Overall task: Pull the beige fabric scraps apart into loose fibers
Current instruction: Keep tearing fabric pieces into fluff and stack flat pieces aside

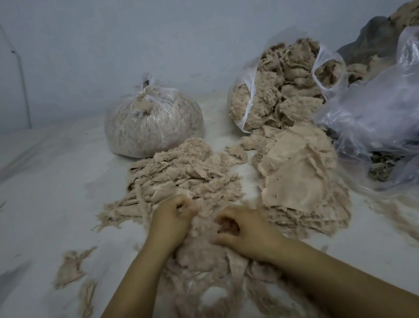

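A clump of beige fabric scraps [206,228] is gripped by the curled left hand [173,217] and right hand [241,230], low on the white floor [36,196], before a tied bag [152,123].

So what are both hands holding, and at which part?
Both the left hand and the right hand pinch one clump of beige fibers, at its opposite upper edges.

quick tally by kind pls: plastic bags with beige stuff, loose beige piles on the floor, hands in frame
Plastic bags holding beige material: 2, tied bag and open bag
Main loose beige heaps: 2, frayed heap and flat-scrap stack
Hands: 2, left hand and right hand, both gripping fiber
Total: 6
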`<state>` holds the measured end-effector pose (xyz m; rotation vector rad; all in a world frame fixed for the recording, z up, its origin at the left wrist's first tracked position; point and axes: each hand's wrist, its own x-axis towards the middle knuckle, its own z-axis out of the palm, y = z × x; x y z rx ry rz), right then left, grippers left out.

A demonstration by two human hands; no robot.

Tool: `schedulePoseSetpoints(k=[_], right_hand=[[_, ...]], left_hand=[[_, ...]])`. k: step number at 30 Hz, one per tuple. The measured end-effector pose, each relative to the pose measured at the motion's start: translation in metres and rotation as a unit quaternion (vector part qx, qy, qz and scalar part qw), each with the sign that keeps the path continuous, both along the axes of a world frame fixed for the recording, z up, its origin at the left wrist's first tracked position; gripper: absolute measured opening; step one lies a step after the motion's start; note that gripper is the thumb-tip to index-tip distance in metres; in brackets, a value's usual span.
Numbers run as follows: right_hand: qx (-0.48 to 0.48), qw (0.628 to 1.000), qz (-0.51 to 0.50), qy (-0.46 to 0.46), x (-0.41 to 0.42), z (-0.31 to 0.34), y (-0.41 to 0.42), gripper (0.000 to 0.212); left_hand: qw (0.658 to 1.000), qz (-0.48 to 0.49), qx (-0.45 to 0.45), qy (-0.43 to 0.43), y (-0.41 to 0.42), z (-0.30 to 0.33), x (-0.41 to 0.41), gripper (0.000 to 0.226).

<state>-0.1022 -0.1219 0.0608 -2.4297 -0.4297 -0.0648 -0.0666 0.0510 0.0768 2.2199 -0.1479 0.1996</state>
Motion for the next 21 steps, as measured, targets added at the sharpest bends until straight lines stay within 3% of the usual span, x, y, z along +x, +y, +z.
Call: schedulePoseSetpoints(k=[2, 5, 8, 11, 13, 15, 18, 21], right_hand=[[0.026, 1.0, -0.005, 0.002, 0.0, -0.002, 0.003, 0.023], [0.172, 0.983, -0.054, 0.031, -0.001, 0.0, 0.003, 0.032], [0.317, 0.942, -0.077, 0.08, 0.002, 0.001, 0.011, 0.027], [0.447, 0.881, -0.144, 0.066, 0.011, 0.003, 0.01, 0.034], [0.482, 0.857, -0.175, 0.047, 0.015, 0.005, 0.003, 0.039], [0.495, 0.849, -0.181, 0.031, 0.018, 0.007, -0.004, 0.037], [0.522, 0.828, -0.204, 0.021, 0.023, 0.011, -0.012, 0.031], [0.478, 0.853, -0.208, -0.018, 0.026, 0.019, -0.015, 0.022]], left_hand=[[0.998, -0.002, -0.066, -0.012, -0.003, 0.006, 0.001, 0.024], [0.991, -0.021, -0.135, 0.007, -0.007, 0.01, 0.008, 0.022], [0.986, -0.049, -0.158, 0.009, -0.015, 0.01, 0.009, 0.024], [0.995, -0.034, -0.09, -0.04, -0.015, 0.008, 0.011, 0.034], [0.996, 0.001, -0.076, -0.054, -0.008, 0.005, 0.013, 0.037], [0.995, 0.034, -0.073, -0.059, 0.001, 0.002, 0.015, 0.037], [0.994, 0.071, 0.043, -0.077, 0.011, 0.0, 0.014, 0.038], [0.982, 0.048, 0.109, -0.144, 0.005, 0.004, 0.005, 0.04]])
